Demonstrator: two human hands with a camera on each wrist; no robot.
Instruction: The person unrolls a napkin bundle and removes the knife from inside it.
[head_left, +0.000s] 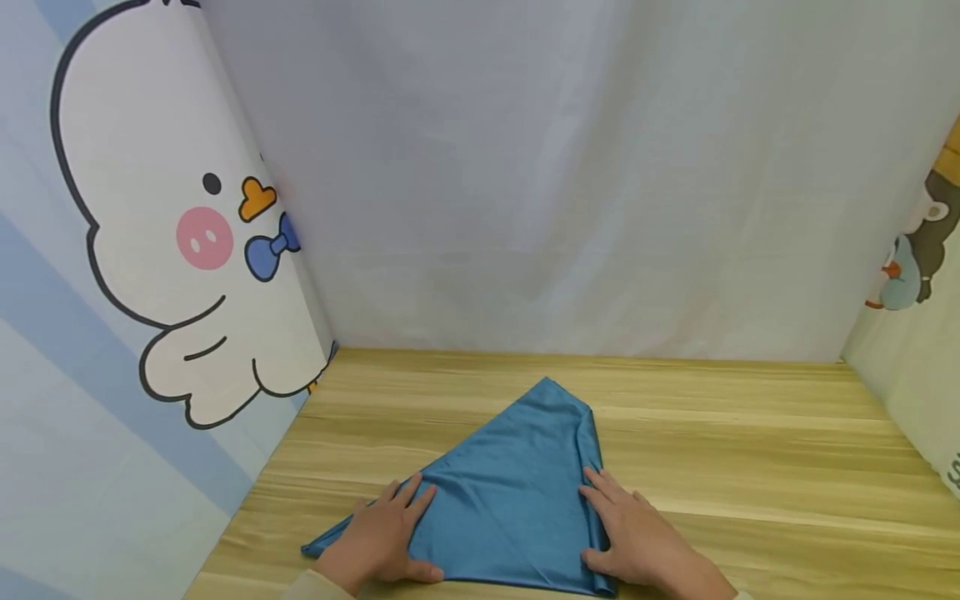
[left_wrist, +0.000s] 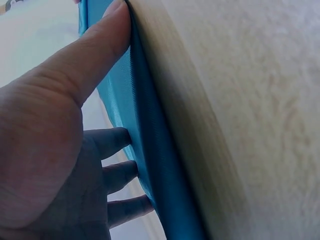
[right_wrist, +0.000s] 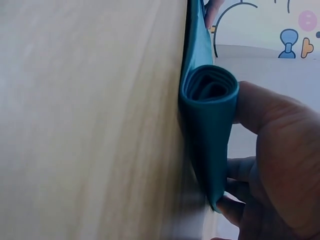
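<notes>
A shiny blue cloth (head_left: 502,500), folded roughly into a triangle, lies on the table with its point facing away. Along its right side the edge is rolled up; the right wrist view shows the spiral end of this roll (right_wrist: 207,135). My left hand (head_left: 382,533) rests spread on the cloth's left part, the thumb by the near edge. My right hand (head_left: 637,533) lies on the rolled side, with thumb and fingertips touching the roll and fingers extended. In the left wrist view the thumb (left_wrist: 107,37) presses the cloth near its folded edge.
The wood-grain table (head_left: 750,450) extends around the cloth. A pale curtain (head_left: 562,183) hangs behind its far edge. A printed wall sheet with a white cartoon bird (head_left: 150,167) stands at the left, another printed sheet (head_left: 907,367) at the right.
</notes>
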